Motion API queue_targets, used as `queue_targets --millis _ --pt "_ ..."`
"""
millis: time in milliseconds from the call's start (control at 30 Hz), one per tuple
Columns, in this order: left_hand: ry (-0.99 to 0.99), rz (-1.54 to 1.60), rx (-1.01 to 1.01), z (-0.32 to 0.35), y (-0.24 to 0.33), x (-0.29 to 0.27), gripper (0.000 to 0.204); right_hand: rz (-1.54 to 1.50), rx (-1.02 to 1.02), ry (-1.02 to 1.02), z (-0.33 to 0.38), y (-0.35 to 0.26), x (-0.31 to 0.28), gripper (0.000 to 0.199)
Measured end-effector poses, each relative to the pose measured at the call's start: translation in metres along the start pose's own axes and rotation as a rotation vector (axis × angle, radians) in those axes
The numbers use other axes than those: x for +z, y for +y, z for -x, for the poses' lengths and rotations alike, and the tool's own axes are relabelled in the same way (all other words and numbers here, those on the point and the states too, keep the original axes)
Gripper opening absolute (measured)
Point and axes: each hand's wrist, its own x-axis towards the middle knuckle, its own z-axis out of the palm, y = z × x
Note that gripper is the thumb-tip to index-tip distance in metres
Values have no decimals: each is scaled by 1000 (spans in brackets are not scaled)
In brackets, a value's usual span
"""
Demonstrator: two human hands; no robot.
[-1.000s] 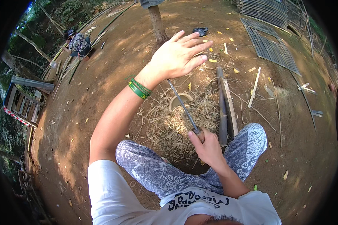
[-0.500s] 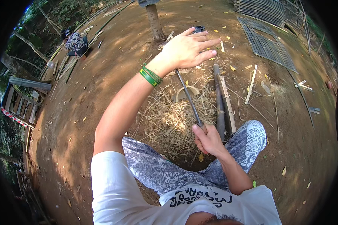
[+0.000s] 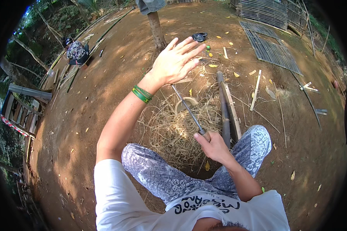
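Note:
My right hand point(image 3: 215, 147) is closed round the brown handle of a long knife point(image 3: 189, 112). Its narrow grey blade, seen nearly edge-on, slants up and left over a heap of pale shavings point(image 3: 165, 134). Beyond the blade tip, my left hand point(image 3: 177, 61) is held out with its fingers spread, nothing in it; green bands circle that wrist. Whether the tip touches the left palm is hidden. A pale, curved, cut piece point(image 3: 179, 106), like a bamboo section, lies among the shavings behind the blade.
Right of the shavings lie a dark pole point(image 3: 224, 109) and a pale split strip point(image 3: 233, 111). A slatted bamboo panel point(image 3: 273, 50) is at the far right. A tree trunk point(image 3: 157, 30) rises at the back. Another person point(image 3: 78, 52) crouches far left, near long poles.
My left hand has shifted left and slightly down, its fingers spreading wider. The knife has tilted a little further left, and my right hand has moved slightly down.

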Motion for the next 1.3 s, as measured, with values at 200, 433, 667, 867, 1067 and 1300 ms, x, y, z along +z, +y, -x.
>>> queue_targets --millis 200,433,667,867,1067,1300 --pt "236 12 153 -47 29 -72 56 24 -22 28 -7 13 3 52" --pt "-43 34 36 -4 16 7 55 0 -26 33 -24 21 6 51" --pt "960 592 -775 53 20 -28 43 -221 -96 52 -44 -2 42 45" --pt "330 1340 -1198 152 177 -1 46 -314 -607 226 -82 -7 74 52" --pt "399 1333 -1480 171 186 -14 24 252 -182 348 -137 114 12 37" --pt "282 1079 -1561 191 154 -25 14 737 698 324 -126 369 -25 94"
